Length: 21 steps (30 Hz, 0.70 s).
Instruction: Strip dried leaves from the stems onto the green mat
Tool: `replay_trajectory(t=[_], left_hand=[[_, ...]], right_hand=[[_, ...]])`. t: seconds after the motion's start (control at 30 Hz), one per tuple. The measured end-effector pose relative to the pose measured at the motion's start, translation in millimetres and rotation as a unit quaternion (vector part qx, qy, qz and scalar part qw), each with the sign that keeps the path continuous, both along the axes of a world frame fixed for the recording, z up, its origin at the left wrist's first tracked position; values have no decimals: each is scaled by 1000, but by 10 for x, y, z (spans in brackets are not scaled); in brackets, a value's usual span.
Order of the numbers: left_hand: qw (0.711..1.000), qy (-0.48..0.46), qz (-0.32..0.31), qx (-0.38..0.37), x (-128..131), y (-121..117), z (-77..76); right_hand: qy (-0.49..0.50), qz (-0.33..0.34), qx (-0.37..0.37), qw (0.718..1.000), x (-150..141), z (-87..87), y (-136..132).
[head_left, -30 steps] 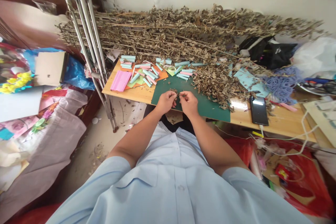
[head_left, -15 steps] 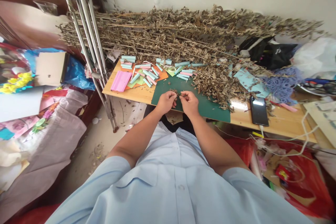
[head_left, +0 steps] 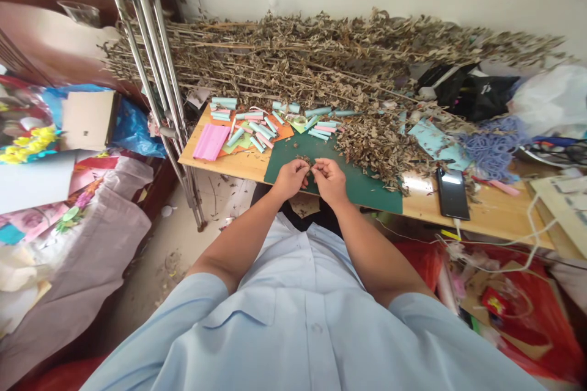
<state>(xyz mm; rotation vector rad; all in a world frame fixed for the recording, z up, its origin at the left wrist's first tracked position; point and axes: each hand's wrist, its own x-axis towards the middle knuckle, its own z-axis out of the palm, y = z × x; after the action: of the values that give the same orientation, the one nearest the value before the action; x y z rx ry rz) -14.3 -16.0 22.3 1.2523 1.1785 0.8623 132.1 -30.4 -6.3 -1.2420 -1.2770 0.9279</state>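
Over the near edge of a dark green mat [head_left: 367,191], my two hands meet with fingertips close together. My left hand [head_left: 292,177] is closed around dried leaves, bits of which show at its fingers. My right hand [head_left: 330,179] is pinched at those same leaf bits; what lies between its fingertips is mostly hidden. A heap of loose dried leaves [head_left: 378,149] covers the mat's right side. Behind it, long dried leafy stalks [head_left: 275,61] lie across the table. Small blue, pink and green paper rolls [head_left: 263,132] are scattered to the left of the mat.
Pink folded paper [head_left: 211,142] lies at the table's left end, beside metal crutches [head_left: 158,73]. To the right are a black phone [head_left: 453,194] with a cable, tangled purple yarn [head_left: 493,143] and a light blue sheet [head_left: 438,140]. A red bag [head_left: 541,317] sits below.
My right hand has shifted slightly left, so its fingertips are now closer to my left hand's. My left hand stays nearly still.
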Motion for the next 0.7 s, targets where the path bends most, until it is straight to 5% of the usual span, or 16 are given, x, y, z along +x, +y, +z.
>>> replay_trajectory(t=[0.5, 0.7], left_hand=[[1000, -12, 6, 0, -22, 30, -26], [997, -76, 12, -20, -29, 46, -54]], right_hand=[[31, -12, 4, 999, 6, 87, -48], [8, 45, 12, 999, 53, 106, -260]])
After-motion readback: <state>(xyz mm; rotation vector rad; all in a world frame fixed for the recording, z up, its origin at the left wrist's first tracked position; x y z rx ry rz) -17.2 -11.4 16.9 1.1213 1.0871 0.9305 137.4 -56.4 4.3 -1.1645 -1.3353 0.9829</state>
